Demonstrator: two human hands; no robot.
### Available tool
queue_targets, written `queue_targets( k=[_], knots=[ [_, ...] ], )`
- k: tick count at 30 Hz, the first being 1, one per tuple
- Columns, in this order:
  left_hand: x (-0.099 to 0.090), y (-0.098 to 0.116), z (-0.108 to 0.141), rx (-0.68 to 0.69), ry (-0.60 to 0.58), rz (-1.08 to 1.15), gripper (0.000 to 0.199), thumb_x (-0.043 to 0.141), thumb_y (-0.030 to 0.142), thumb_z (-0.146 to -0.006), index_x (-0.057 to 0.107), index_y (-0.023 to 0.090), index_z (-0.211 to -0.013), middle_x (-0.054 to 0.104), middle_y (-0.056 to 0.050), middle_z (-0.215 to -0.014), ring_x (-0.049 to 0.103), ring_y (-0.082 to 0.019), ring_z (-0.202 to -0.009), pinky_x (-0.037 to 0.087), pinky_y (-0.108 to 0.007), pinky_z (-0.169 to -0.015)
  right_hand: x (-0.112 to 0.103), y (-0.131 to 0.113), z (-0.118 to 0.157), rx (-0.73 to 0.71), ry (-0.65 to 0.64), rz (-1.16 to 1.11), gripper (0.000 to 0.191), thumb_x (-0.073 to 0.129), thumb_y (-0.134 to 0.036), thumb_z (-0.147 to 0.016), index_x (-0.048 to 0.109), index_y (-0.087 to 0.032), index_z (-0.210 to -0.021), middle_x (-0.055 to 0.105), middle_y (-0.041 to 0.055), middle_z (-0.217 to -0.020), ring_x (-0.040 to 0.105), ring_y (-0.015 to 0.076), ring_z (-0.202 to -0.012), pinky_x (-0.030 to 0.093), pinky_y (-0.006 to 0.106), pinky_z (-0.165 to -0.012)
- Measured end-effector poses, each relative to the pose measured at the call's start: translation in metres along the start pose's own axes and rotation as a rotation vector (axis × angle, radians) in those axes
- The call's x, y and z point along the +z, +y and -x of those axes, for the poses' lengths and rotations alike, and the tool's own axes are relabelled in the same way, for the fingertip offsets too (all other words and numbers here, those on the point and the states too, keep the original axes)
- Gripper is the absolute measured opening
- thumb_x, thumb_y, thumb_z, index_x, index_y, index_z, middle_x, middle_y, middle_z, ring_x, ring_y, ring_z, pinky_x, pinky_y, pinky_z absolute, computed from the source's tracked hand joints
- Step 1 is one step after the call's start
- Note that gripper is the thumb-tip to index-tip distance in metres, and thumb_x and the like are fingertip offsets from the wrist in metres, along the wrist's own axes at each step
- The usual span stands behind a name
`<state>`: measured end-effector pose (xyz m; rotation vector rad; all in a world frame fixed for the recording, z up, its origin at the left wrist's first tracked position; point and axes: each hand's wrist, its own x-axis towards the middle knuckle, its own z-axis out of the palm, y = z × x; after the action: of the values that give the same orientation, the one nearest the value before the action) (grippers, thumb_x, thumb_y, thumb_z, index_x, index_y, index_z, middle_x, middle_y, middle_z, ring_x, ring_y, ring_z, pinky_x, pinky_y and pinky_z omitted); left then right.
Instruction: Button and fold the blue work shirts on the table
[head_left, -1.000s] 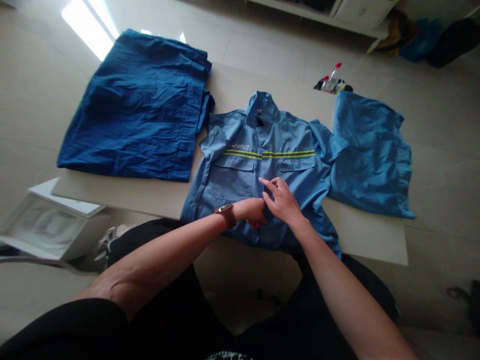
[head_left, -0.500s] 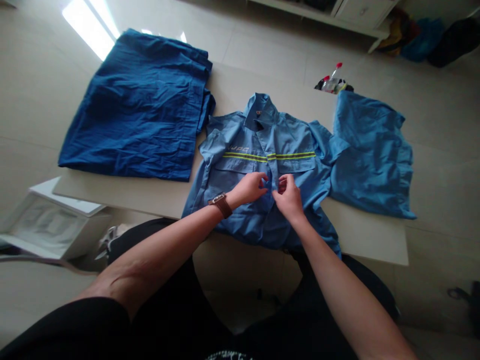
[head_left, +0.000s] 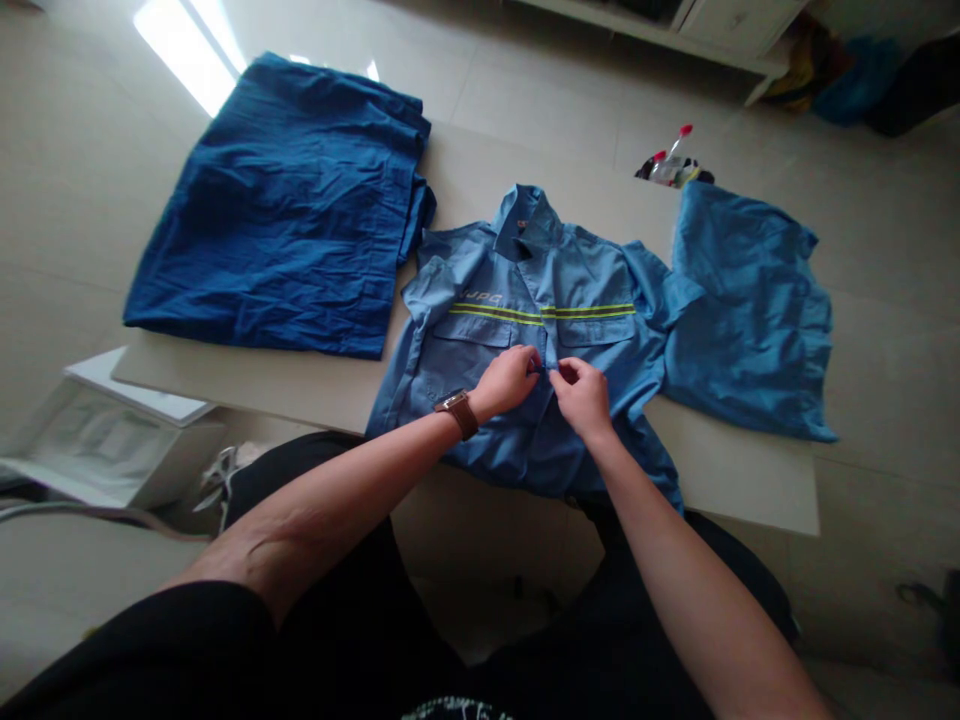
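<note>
A blue work shirt (head_left: 525,275) is being pinched at its placket (head_left: 547,345) by the left hand (head_left: 506,382) and right hand (head_left: 583,398). It is being gripped between both hands' fingertips on a pale bench (head_left: 735,480).

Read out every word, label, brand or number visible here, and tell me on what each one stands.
"JPG" on the blue work shirt: pale chest lettering above the reflective stripe, blurred, so the first letter is unsure.
Wristwatch face: too small to read.
Clear bottle: any label is too small and blurred to read.
</note>
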<state>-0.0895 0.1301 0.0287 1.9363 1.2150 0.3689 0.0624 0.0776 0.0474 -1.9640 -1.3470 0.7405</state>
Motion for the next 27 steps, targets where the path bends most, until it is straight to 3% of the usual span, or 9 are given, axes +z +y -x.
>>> queue_targets(
  k=[7,12,27],
  knots=[
    [0.008,0.005,0.001,-0.005,0.035,-0.089,0.016,0.054,0.016,-0.096,0.068,0.019,-0.103,0.073,-0.009,-0.106,0.067,-0.022,-0.097,0.05,-0.032,-0.085,-0.003,0.0,0.001,-0.133,0.024,0.174,0.018,0.059,-0.018,-0.072,0.072,-0.021,-0.085,0.069,0.005,-0.078,0.062,0.0222,-0.07,0.051,0.035,-0.074],
    [0.001,0.017,0.007,0.005,-0.003,-0.214,0.022,0.045,0.019,-0.103,0.065,0.019,-0.111,0.073,-0.01,-0.105,0.068,-0.023,-0.094,0.049,-0.032,-0.081,-0.008,0.0,0.003,-0.179,0.039,0.228,0.02,0.058,-0.017,-0.073,0.072,-0.021,-0.086,0.069,0.0057,-0.079,0.062,0.0232,-0.072,0.051,0.036,-0.077],
    [-0.006,0.025,0.012,0.035,-0.025,-0.231,0.026,0.04,0.015,-0.104,0.065,0.015,-0.111,0.074,-0.012,-0.098,0.069,-0.023,-0.091,0.048,-0.032,-0.083,-0.009,-0.011,0.002,-0.063,-0.096,0.077,0.018,0.066,-0.022,-0.071,0.076,-0.02,-0.086,0.073,0.0034,-0.072,0.066,0.022,-0.067,0.054,0.035,-0.075]
  ],
)
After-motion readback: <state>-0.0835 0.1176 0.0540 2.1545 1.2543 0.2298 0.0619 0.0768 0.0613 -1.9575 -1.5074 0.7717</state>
